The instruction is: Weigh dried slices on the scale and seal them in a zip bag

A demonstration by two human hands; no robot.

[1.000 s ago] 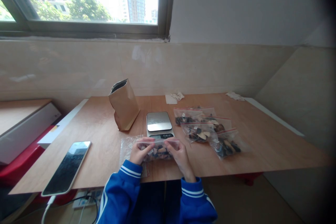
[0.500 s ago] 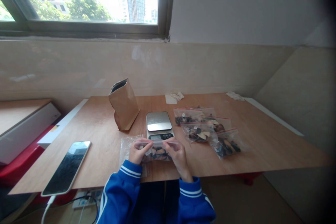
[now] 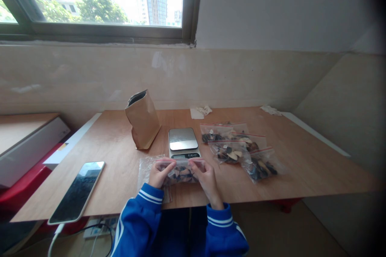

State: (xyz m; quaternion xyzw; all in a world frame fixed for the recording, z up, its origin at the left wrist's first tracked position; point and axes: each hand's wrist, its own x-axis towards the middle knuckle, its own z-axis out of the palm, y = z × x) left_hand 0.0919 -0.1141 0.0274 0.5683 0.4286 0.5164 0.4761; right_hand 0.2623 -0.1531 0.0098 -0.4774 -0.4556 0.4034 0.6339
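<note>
Clear plastic zip bag [image 3: 180, 172] with red seal strip, pinched at its top edge between left hand [image 3: 159, 174] and right hand [image 3: 205, 177], fingers of both closed narrowly on the strip; held just above the near edge of the table [image 3: 301, 168], directly in front of the scale [image 3: 183, 142]. Dark and pale irregular pieces inside. Smooth light-brown wooden tabletop, broad bare area to the right and at far right corner; narrower bare strip between hands and phone [image 3: 76, 190]. Flat empty clear bags [image 3: 146, 168] lying under the left hand. Square brushed-metal platform on the scale, dark display strip at its front. Brown paper bag [image 3: 142, 120], creased, top open, leaning left of the scale, contents not visible. Three filled zip bags [image 3: 238, 148], overlapping, right of the scale, holding similar dark and pale pieces. Crumpled white paper [image 3: 200, 111] near the far edge; another white scrap [image 3: 269, 109] at far right. Blue sleeves [image 3: 141, 217] with white cuff stripes below the table edge.
</note>
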